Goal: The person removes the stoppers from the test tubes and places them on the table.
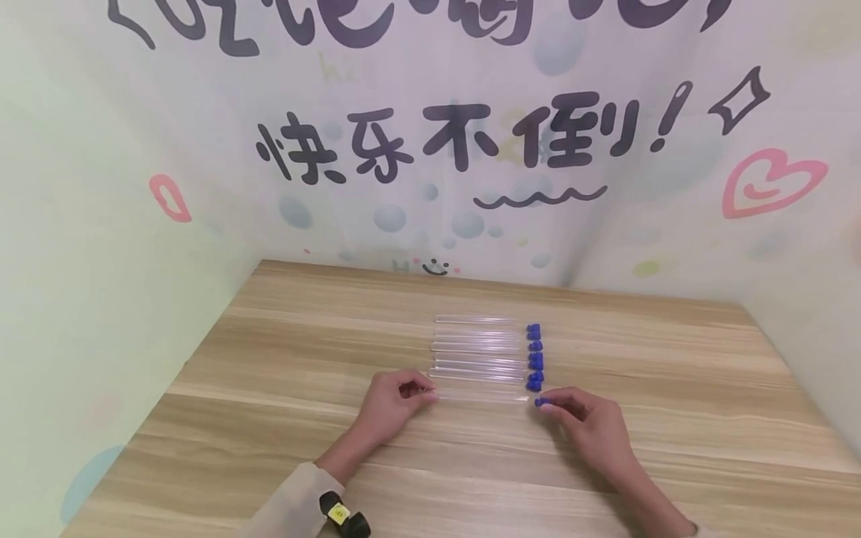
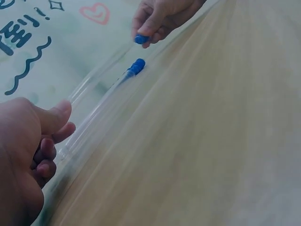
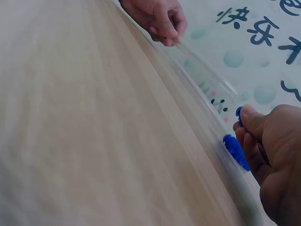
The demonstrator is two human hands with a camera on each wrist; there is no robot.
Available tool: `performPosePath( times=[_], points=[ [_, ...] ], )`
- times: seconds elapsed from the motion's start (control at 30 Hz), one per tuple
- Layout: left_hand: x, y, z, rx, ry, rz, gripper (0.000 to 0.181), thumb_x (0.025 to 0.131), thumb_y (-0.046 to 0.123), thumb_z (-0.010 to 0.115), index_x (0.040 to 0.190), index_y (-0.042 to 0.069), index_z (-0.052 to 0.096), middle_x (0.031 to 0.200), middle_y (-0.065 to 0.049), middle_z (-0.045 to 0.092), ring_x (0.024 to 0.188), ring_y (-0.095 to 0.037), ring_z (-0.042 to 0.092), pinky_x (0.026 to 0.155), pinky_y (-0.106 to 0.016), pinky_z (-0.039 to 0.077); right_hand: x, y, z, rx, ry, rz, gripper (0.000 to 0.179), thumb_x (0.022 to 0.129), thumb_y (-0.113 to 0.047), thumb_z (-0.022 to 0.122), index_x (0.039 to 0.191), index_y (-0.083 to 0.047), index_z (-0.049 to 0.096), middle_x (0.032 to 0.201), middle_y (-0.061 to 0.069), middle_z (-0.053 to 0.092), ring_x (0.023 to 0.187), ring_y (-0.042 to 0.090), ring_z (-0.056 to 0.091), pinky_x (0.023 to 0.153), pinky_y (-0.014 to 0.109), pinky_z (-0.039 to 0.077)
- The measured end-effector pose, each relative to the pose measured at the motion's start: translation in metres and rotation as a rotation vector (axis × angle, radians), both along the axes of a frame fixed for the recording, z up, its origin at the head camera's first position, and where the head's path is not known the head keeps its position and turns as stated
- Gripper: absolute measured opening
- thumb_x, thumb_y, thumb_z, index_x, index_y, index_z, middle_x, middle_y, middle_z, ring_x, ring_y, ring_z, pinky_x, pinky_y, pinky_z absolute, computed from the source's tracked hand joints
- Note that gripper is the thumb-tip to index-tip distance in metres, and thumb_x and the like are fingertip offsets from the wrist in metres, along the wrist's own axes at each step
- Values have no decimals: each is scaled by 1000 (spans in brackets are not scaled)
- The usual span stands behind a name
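Between thumb and fingers, my left hand (image 1: 395,403) pinches the closed left end of a clear test tube (image 1: 480,397). The tube is held level above the table, its open end pointing right. My right hand (image 1: 595,426) pinches a small blue stopper (image 1: 541,402) just off that open end; a narrow gap separates them in the right wrist view. Beyond the hands lies a row of clear test tubes (image 1: 479,348), side by side. Several blue stoppers (image 1: 535,360) line up at their right ends; whether each is seated in its tube is hard to tell.
The wood-grain table (image 1: 269,336) reaches back to a white cloth backdrop (image 1: 377,246) with dark lettering and pink hearts. A black band with a yellow label (image 1: 339,512) sits on the left wrist over a light sleeve (image 1: 289,504).
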State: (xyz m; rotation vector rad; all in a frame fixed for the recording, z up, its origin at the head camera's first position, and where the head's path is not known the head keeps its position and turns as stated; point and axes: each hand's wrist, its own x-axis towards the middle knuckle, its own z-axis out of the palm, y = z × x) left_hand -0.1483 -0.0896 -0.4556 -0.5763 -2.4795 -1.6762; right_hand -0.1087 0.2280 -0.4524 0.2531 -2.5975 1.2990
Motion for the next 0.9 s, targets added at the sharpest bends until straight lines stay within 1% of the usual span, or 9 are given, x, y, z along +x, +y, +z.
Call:
performPosePath(
  times=[0.07,0.13,0.23,0.4,0.47,0.67,0.77,0.9],
  points=[
    [-1,0,-1,-17,9,35,8,77,11,80,82,9,74,68,11,61,59,-6,47,52,-21,40,0,3,-2,48,8,-42,13,81,-18,77,94,-17,74,89,-7,72,85,6,66,70,16,49],
    [-2,-1,-2,-36,11,52,8,77,11,80,82,10,74,67,12,60,58,-6,47,52,-21,40,-1,5,-4,57,-5,-63,13,81,-20,78,93,-19,74,89,-8,72,86,6,66,71,15,48],
    [-3,-1,-4,-66,9,55,8,77,12,80,82,11,74,67,11,60,58,-7,48,52,-22,41,-2,7,-7,52,-4,-67,16,79,-21,79,94,-19,75,90,-8,72,86,7,66,72,15,49],
    [-6,2,-5,-107,13,57,9,77,15,81,82,13,74,67,11,58,59,-8,49,53,-24,43,-4,8,-9,79,56,-59,19,75,-20,82,92,-21,75,91,-13,70,84,6,64,71,16,49],
    [-7,3,-5,-113,18,61,10,76,15,81,82,14,74,69,10,59,61,-8,51,54,-24,44,-5,7,-9,93,70,-52,20,74,-19,82,92,-21,75,91,-12,69,81,6,64,68,18,50],
    [-10,2,-5,-123,46,72,13,73,13,83,83,10,75,81,5,63,70,-12,54,61,-24,45,-9,1,-11,81,49,-45,24,72,-16,83,94,-16,74,88,-5,70,69,7,60,60,23,50],
    [-11,2,-6,-136,43,71,14,73,13,83,84,9,75,86,3,64,73,-13,54,63,-25,45,-10,1,-11,84,35,-41,25,72,-16,83,96,-16,73,86,-6,69,66,7,59,58,23,50],
    [-11,2,-9,-158,22,63,15,75,15,82,88,10,76,90,3,64,76,-13,54,66,-26,45,-11,3,-12,101,19,-42,29,72,-17,83,99,-16,72,83,-7,68,65,7,58,58,23,49]
  ],
)
